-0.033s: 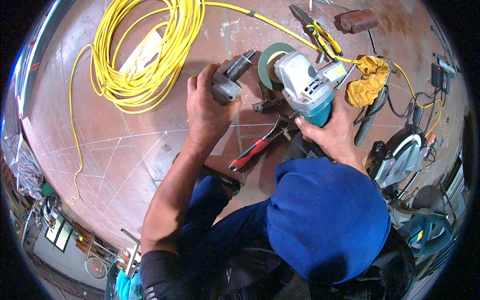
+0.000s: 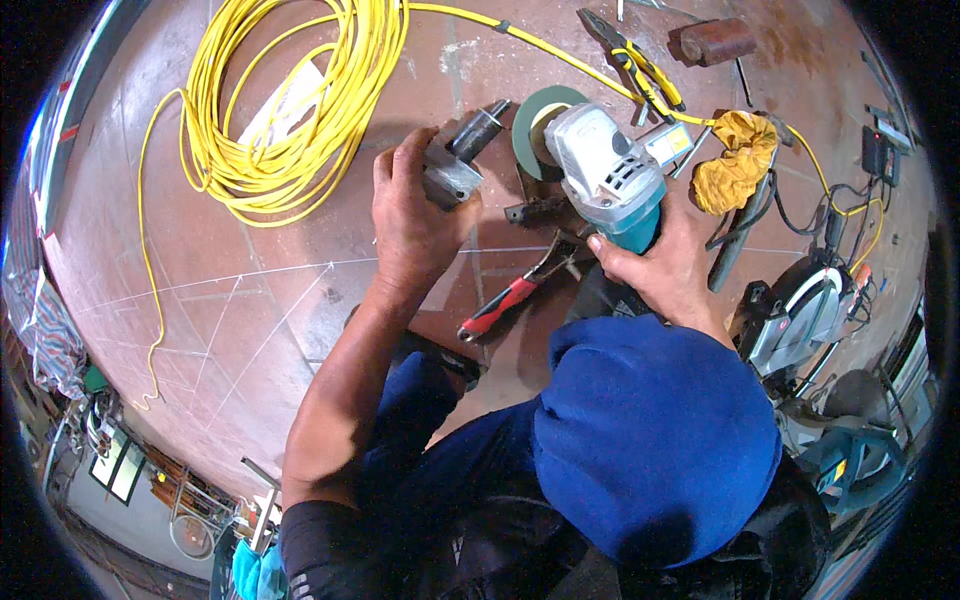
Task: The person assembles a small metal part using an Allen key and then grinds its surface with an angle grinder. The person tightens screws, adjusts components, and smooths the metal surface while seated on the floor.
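My left hand (image 2: pixel 415 210) is closed round a metal block with a dark round shaft (image 2: pixel 476 130) sticking out toward the upper right. In my right hand (image 2: pixel 665 265) is an angle grinder (image 2: pixel 606 170) with a silver head and a teal body. Its green disc (image 2: pixel 527 125) faces the shaft's tip, with a narrow gap between them in the picture. Whether the disc is spinning, I cannot tell. Below the grinder, a red-and-black-handled tool (image 2: pixel 508 306) lies on the floor beside dark metal pieces (image 2: pixel 540 212).
A coil of yellow cable (image 2: pixel 210 150) lies at upper left, its line running right past yellow-and-black pliers (image 2: pixel 640 70). A rusty cylinder (image 2: pixel 715 42), a crumpled yellow glove (image 2: pixel 738 160) and a cut-off saw (image 2: pixel 800 320) are on the right. Rounded blue fabric (image 2: pixel 655 440) fills the lower middle.
The grinder and its disc have shifted very slightly left, toward the shaft. My left hand and the metal block have hardly moved.
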Available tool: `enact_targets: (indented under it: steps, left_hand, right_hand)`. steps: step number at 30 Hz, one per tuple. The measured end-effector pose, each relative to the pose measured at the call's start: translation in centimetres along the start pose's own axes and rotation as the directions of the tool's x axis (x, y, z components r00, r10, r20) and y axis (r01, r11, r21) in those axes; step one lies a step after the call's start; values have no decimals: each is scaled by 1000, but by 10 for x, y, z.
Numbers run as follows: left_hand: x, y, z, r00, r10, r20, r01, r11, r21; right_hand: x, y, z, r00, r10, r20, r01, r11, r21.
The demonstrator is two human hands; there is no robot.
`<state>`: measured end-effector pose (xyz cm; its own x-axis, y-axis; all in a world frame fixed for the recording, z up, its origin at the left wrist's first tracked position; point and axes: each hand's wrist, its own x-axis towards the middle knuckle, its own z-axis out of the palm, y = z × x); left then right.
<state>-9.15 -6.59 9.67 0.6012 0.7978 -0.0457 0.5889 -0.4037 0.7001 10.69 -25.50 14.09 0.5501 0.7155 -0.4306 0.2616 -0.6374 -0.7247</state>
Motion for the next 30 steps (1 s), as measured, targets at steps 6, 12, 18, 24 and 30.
enact_targets:
  steps: [6,12,18,24,30]
  left_hand:
    - [0,-3,2,1000,-24,5,24,999,-46]
    - [-1,2,0,999,-43,29,45,996,-79]
    - [-4,-4,0,993,-99,68,108,986,-129]
    - [-5,-14,5,988,-130,83,148,950,-276]
    - [-9,-16,6,960,-215,182,277,834,-477]
  right_hand:
    - [6,-3,5,999,-52,2,52,995,-84]
    - [7,-10,7,999,6,34,-1,989,-150]
    - [8,-13,8,999,23,37,-17,990,-138]
    - [7,-13,7,999,38,39,-32,991,-129]
    - [8,-11,7,999,29,44,-24,993,-111]
